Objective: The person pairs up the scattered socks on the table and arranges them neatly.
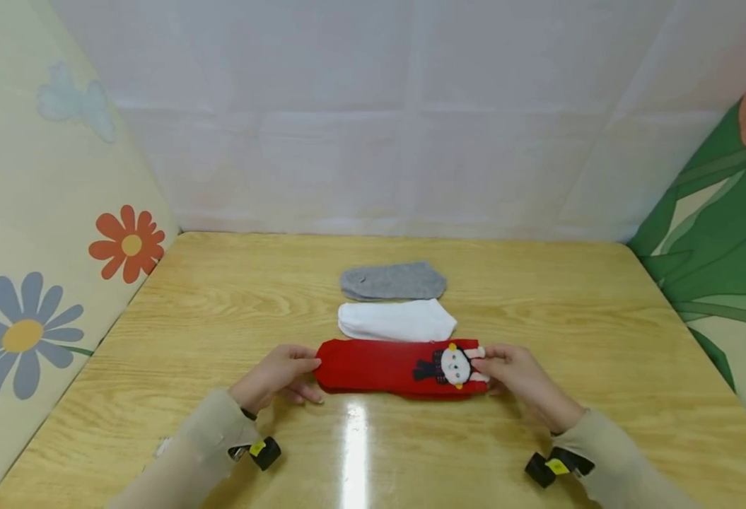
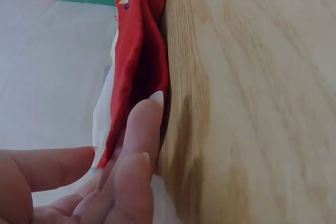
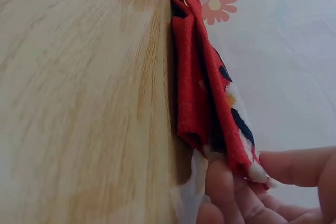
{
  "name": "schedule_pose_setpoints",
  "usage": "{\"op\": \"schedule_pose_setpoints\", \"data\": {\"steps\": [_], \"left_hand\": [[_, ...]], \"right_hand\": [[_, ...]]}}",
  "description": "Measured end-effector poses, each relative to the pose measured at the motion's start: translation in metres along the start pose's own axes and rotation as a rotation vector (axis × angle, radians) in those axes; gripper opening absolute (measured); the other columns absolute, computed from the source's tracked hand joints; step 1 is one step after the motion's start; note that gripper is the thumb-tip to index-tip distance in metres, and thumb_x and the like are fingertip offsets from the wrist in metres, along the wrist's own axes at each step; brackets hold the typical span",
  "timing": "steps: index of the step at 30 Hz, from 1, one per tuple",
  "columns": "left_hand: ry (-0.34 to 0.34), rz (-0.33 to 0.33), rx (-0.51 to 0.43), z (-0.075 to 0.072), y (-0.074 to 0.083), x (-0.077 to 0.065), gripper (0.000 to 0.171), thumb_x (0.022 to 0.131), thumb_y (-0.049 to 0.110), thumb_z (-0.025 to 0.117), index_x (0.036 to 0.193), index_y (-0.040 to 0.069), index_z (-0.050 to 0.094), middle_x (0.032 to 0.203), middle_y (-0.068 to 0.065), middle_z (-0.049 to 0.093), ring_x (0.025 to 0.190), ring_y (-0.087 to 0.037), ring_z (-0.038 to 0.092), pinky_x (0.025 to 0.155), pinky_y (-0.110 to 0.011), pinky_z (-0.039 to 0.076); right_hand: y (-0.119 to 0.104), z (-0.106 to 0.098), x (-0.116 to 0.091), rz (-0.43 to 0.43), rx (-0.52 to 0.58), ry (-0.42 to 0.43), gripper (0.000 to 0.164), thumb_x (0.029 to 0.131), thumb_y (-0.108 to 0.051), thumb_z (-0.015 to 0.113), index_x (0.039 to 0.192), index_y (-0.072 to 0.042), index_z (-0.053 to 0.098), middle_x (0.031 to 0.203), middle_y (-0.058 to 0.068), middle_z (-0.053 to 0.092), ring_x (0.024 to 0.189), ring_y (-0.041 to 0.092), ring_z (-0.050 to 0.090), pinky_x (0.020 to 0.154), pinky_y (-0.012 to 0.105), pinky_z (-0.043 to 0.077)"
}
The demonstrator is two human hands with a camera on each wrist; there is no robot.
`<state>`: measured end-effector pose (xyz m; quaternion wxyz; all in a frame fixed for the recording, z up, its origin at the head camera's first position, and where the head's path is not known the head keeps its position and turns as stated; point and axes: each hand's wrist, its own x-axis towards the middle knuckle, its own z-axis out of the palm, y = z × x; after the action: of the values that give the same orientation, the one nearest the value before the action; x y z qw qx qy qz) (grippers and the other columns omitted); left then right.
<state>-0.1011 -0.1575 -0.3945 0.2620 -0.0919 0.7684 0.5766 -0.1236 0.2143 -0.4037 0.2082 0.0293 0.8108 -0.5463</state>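
A pair of red socks (image 1: 373, 364) lies stacked flat across the table, with a white-faced cartoon figure on its right end. My left hand (image 1: 286, 375) holds the left end. In the left wrist view, its fingers (image 2: 144, 124) reach in between the two red layers and the thumb is at the upper layer's edge. At the opposite end, my right hand (image 1: 519, 371) pinches the upper sock's edge between thumb and fingers. The right wrist view shows a gap between the upper and lower red socks (image 3: 191, 82).
Just behind the red pair lies a white pair of socks (image 1: 394, 320), and behind that a grey pair (image 1: 394, 281). All rest on a wood-grain table (image 1: 220, 297). A pale cloth (image 1: 373, 120) hangs at the back; flower-patterned panels (image 1: 22, 212) stand at the sides.
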Motion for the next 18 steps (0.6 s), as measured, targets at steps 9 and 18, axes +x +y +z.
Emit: {"op": "schedule_pose_setpoints", "data": {"steps": [9, 18], "left_hand": [[0.007, 0.018, 0.005, -0.002, 0.002, 0.001, 0.027, 0.099, 0.013, 0.055, 0.115, -0.008, 0.062, 0.088, -0.007, 0.068, 0.067, -0.019, 0.07, 0.056, -0.025, 0.053], [0.06, 0.03, -0.005, -0.001, 0.003, -0.002, 0.021, 0.099, 0.009, 0.054, 0.107, -0.007, 0.062, 0.085, -0.008, 0.067, 0.063, -0.019, 0.069, 0.055, -0.026, 0.052]], "right_hand": [[-0.008, -0.005, -0.006, -0.015, -0.026, 0.031, 0.032, 0.098, -0.009, 0.057, 0.118, 0.016, 0.054, 0.096, 0.013, 0.068, 0.071, 0.015, 0.06, 0.062, 0.032, 0.054], [-0.011, -0.003, -0.009, -0.052, -0.008, 0.027, 0.031, 0.096, -0.007, 0.059, 0.115, 0.017, 0.053, 0.092, 0.011, 0.068, 0.069, 0.013, 0.06, 0.063, 0.03, 0.054]]}}
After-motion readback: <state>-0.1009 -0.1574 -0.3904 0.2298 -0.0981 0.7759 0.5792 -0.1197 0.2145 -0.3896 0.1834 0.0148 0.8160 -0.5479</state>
